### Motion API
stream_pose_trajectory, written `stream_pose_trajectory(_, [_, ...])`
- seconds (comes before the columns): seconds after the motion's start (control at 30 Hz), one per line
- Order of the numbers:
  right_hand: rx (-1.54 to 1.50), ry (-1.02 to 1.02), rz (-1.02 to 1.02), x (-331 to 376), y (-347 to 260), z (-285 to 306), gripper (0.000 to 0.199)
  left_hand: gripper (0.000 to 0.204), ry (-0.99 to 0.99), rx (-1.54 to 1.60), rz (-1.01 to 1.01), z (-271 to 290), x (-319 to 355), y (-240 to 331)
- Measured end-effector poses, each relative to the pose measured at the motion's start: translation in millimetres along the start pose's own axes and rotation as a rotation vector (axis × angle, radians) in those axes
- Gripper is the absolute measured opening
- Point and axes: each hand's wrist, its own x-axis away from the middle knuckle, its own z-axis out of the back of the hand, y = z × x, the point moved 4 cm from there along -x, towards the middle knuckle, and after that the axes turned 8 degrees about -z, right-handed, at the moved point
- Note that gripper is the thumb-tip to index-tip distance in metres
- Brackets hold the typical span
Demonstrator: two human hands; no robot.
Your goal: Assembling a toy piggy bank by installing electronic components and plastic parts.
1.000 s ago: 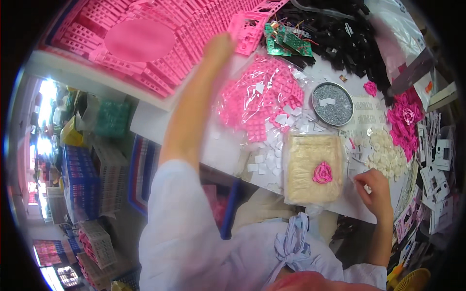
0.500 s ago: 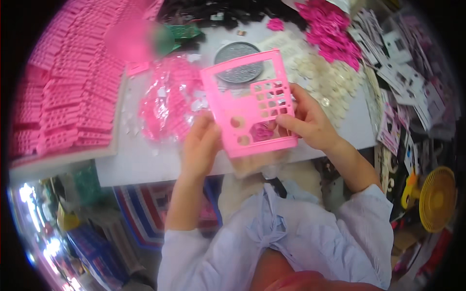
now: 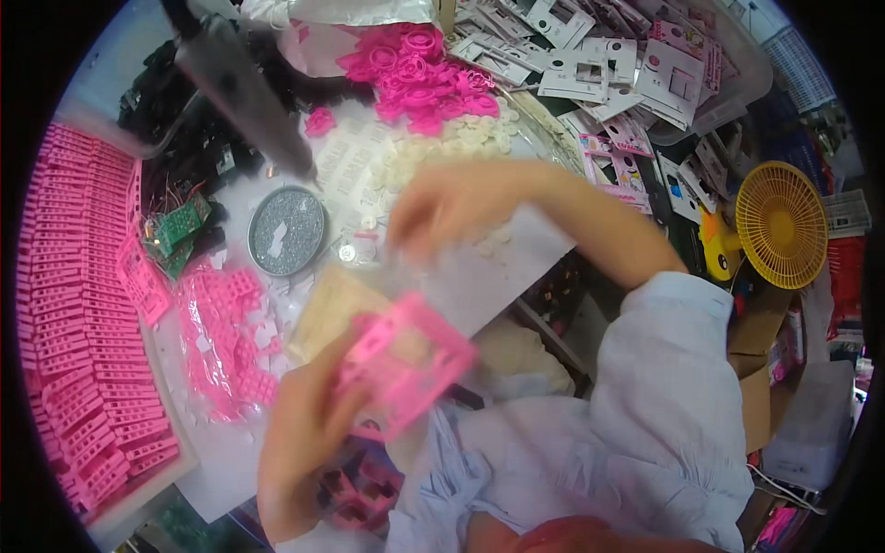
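Observation:
A pink plastic casing panel [image 3: 406,373] with cut-out openings is tilted in front of my body, gripped at its left side by my left hand [image 3: 309,419]. Motion smears the panel. My right hand [image 3: 452,210] is off the panel, over the white tabletop beside a pile of small cream-white round pieces [image 3: 419,158]. Its fingers are too blurred to show whether they hold anything. Left of it stands a round grey dish [image 3: 288,235] of tiny metallic bits. A beige flat block [image 3: 327,309] lies behind the panel.
Stacked pink panels [image 3: 101,323] fill a tray at left, near bagged pink parts [image 3: 217,332] and green circuit boards [image 3: 180,226]. Magenta pieces [image 3: 419,74] are heaped at the back. White printed cards [image 3: 590,69] and a yellow fan [image 3: 782,226] are at right. A dark rod-like shape [image 3: 244,92] hangs overhead.
Both hands held the panel before; my right hand has let go and moved over the table. My left hand has lowered and tilted the panel. The view has turned rightward.

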Motion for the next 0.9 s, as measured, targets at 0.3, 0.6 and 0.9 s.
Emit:
stream_pose_trajectory(0.3, [1.331, 1.059, -0.491, 149.1, 140.8, 230.4, 0.038, 0.068, 0.674, 0.981, -0.024, -42.2, 28.9, -64.4])
stream_pose_trajectory(0.6, [-0.901, 1.098, 0.295, 114.3, 51.3, 50.2, 0.016, 0.074, 0.925, 1.296, -0.236, -77.3, -5.1, -50.1])
stream_pose_trajectory(0.9, [-0.020, 0.507, 0.170, 35.2, 10.8, -113.0, 0.024, 0.042, 1.093, 1.193, -0.282, -76.6, 16.6, -58.0])
